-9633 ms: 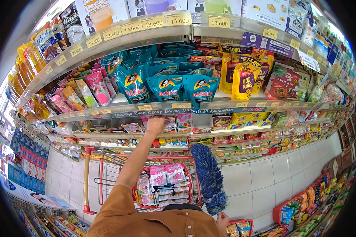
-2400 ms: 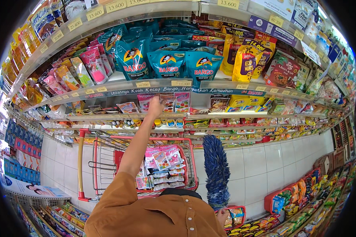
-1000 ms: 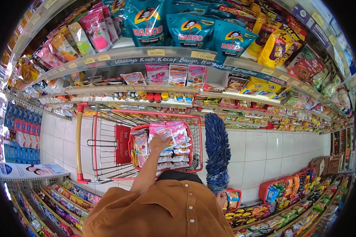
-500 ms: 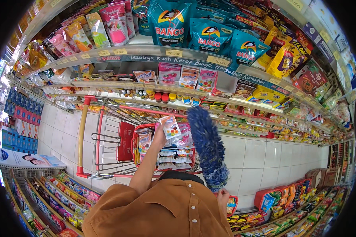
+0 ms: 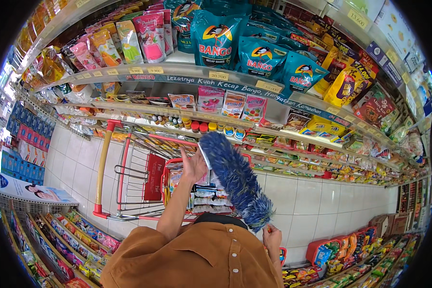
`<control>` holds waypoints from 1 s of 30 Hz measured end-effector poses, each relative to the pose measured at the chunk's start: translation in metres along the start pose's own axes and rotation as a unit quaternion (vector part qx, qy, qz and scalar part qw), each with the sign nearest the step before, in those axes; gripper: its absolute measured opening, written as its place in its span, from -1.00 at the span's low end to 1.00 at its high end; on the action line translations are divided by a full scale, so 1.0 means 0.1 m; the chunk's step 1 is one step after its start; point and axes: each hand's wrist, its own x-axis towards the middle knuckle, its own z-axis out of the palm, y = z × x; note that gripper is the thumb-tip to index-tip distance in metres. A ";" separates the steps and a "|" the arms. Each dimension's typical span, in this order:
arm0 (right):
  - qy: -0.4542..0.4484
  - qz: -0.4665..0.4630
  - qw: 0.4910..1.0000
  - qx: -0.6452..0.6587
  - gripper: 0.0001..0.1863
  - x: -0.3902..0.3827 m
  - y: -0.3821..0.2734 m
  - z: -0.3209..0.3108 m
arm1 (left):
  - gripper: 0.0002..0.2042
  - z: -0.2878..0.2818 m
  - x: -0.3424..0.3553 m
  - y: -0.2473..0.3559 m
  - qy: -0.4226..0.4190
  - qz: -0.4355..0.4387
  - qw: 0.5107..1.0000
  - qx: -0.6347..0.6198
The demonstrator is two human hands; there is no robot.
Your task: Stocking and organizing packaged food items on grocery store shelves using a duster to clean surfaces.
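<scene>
Head view. Around you: shelves run across the front, with teal pouches point(image 5: 216, 41) standing above the blue strip point(image 5: 192, 79) and small flat packets point(image 5: 234, 103) upright on the tier below. The shopping cart point(image 5: 153, 177) stands before them, a red basket point(image 5: 164, 178) of packed sachets point(image 5: 209, 204) inside it. Pale floor tiles point(image 5: 302, 192) lie to the right; a red bin point(image 5: 317, 252) of snack packs sits beyond.

In the way: the blue duster point(image 5: 237, 180) slants across the basket's right part and covers most of the white packet point(image 5: 204, 154) (only its left edge shows). Your left hand point(image 5: 194, 167) is at that edge, over the basket, fingers spread; grip on the packet cannot be told. Your right hand point(image 5: 272, 237) is closed around the duster's lower end.

Versus 0.5 s ago: the packet's face was in full view; the duster's head has since swung left over it.
</scene>
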 end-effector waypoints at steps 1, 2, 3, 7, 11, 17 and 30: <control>-0.008 0.022 1.000 -0.012 -0.64 0.01 -0.03 0.01 | 0.10 -0.04 0.03 -0.03 -0.051 0.004 0.999 -0.003; -0.016 0.044 0.999 -0.022 -0.64 0.01 -0.08 0.01 | 0.11 -0.06 0.03 -0.03 -0.101 0.010 0.995 -0.005; -0.016 0.043 0.999 -0.022 -0.64 0.00 -0.05 0.03 | 0.09 -0.06 0.05 -0.06 -0.085 0.024 0.996 -0.014; -0.006 0.022 0.999 -0.031 -0.64 -0.02 -0.13 0.05 | 0.09 -0.05 0.02 -0.07 -0.093 0.037 0.995 -0.025; 0.013 0.002 1.000 -0.020 -0.64 0.00 -0.01 0.13 | 0.12 0.01 0.05 -0.09 -0.043 0.051 0.998 -0.004; -0.024 0.039 0.998 -0.045 -0.64 0.07 -0.03 0.04 | 0.10 0.07 0.01 -0.01 -0.080 0.039 0.996 -0.006; 0.053 0.045 0.997 0.037 -0.60 0.16 -0.21 -0.06 | -0.67 -0.24 0.67 -0.24 0.153 0.092 0.982 0.066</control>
